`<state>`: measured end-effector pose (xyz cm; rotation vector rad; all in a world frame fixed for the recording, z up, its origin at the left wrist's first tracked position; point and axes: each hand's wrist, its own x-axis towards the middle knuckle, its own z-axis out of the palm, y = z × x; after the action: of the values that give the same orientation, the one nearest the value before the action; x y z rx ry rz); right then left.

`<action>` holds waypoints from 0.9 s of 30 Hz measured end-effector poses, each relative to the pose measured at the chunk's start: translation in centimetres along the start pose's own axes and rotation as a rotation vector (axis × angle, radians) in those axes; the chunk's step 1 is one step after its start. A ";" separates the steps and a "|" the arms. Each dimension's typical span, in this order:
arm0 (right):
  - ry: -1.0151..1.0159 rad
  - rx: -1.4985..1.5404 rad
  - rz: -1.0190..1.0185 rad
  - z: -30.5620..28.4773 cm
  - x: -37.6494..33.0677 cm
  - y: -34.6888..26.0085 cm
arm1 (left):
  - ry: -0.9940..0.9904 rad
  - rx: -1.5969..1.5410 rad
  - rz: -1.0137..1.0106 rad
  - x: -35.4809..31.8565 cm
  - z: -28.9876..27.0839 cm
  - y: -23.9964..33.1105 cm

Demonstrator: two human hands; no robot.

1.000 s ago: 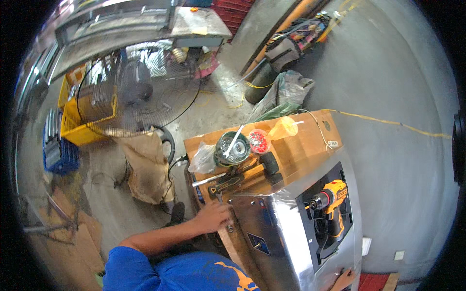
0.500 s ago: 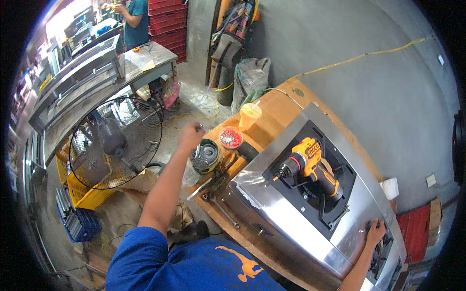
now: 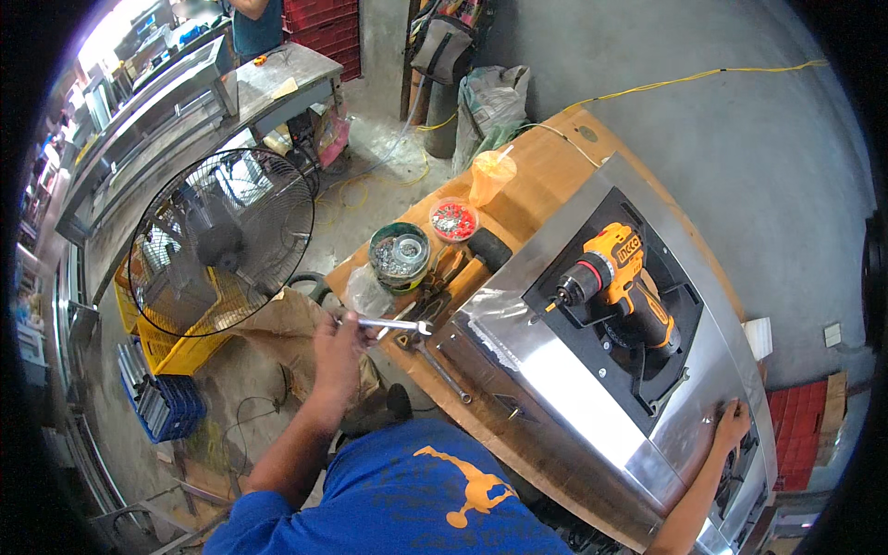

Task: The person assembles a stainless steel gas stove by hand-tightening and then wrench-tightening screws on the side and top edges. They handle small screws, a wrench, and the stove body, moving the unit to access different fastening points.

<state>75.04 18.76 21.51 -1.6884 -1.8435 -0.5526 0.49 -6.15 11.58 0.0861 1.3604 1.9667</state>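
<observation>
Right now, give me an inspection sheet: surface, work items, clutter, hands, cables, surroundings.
Surface: brown worktop, steel unit lying on it
Work items: wrench in hand; yellow-black drill resting on the unit's black insert
Clutter: tub of metal hardware, red-and-clear parts container, orange drink cup, second wrench
Hands: left grips the wrench; right at the steel unit, grip unclear
Cables: yellow cable against the wall
Surroundings: caged fan, blue crate, red crates
</observation>
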 end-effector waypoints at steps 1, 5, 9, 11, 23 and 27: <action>0.020 -0.021 -0.012 -0.3 0.2 -0.5 | -0.048 -0.055 -0.013 -0.9 -0.2 -0.8; 0.131 -0.038 0.270 -4.4 1.3 -7.8 | -0.121 -0.204 -0.178 -3.0 -0.6 -2.1; 0.080 0.345 0.289 -12.0 -3.6 -24.9 | -0.099 -0.283 -0.320 -4.0 -0.6 -1.9; -0.643 0.932 -0.177 -11.5 -8.4 -35.4 | -0.082 -0.276 -0.351 -4.7 -0.5 -1.8; -1.509 1.878 0.839 3.5 -17.0 -56.9 | -0.393 -0.009 -0.652 -7.6 -3.2 0.0; -1.584 1.887 0.790 4.2 -17.3 -57.0 | -0.569 0.306 -0.609 -8.3 -3.1 0.9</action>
<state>18.66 1.80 11.34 -0.8389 -0.8981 2.5019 4.72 -13.63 13.75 0.3105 1.1162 1.1054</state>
